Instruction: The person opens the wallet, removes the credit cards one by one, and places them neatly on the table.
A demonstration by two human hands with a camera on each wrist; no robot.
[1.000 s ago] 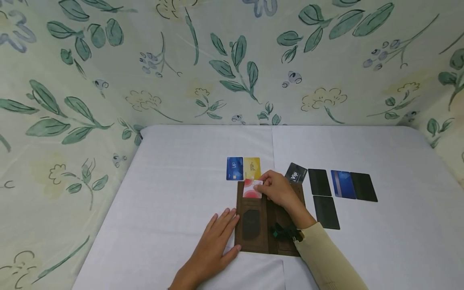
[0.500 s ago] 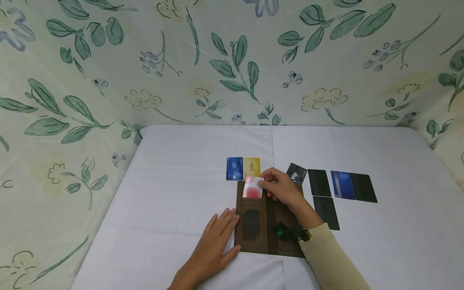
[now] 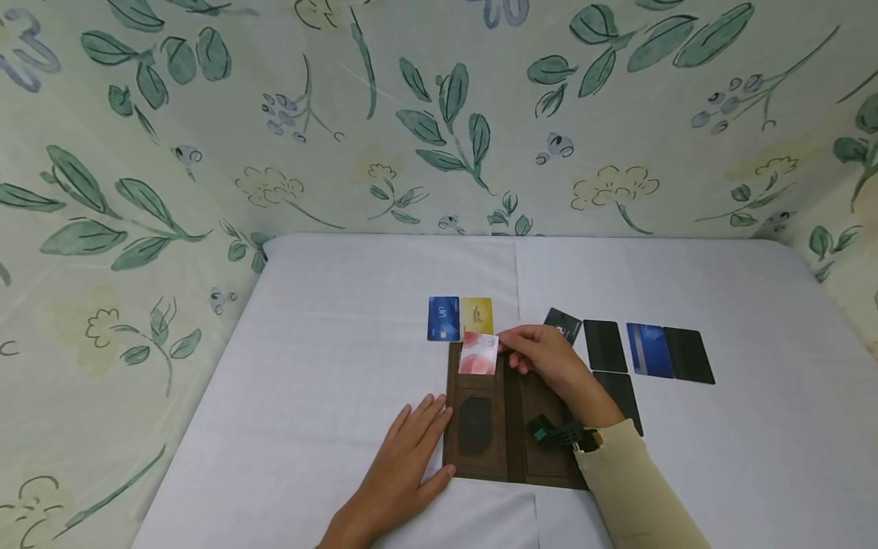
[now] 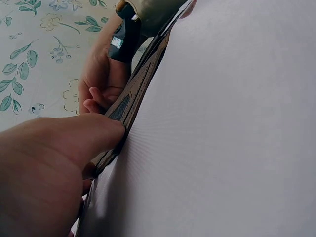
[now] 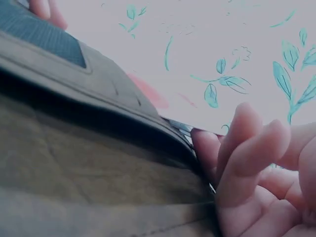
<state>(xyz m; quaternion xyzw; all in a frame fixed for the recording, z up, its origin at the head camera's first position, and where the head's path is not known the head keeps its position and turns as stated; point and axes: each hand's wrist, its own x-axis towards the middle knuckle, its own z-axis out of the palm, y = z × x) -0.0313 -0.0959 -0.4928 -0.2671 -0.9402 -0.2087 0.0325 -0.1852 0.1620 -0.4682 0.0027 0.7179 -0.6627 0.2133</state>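
Note:
A brown wallet (image 3: pixel 513 427) lies spread open on the white table, with a dark window in its left half. A pink and white card (image 3: pixel 479 355) sticks up out of a slot at the top of that half. My right hand (image 3: pixel 549 366) pinches this card at its upper right edge; in the right wrist view, fingertips (image 5: pixel 205 143) meet the card's corner. With fingers extended, my left hand (image 3: pixel 405 457) rests along the wallet's left edge, its thumb (image 4: pixel 106 131) at the wallet's border in the left wrist view. The right forearm covers part of the wallet's right half.
Above the wallet lie a blue VIP card (image 3: pixel 443 319) and a yellow card (image 3: pixel 476 314). A dark card (image 3: pixel 564 323) shows behind the right hand. Farther right are black cards (image 3: pixel 605 346) and a blue striped card (image 3: pixel 650 350). Floral cloth (image 3: pixel 411 114) hangs behind the table.
The pink card has risen slightly from its slot. My right hand has shifted right, from over the card's face to its edge. The left hand stays put.

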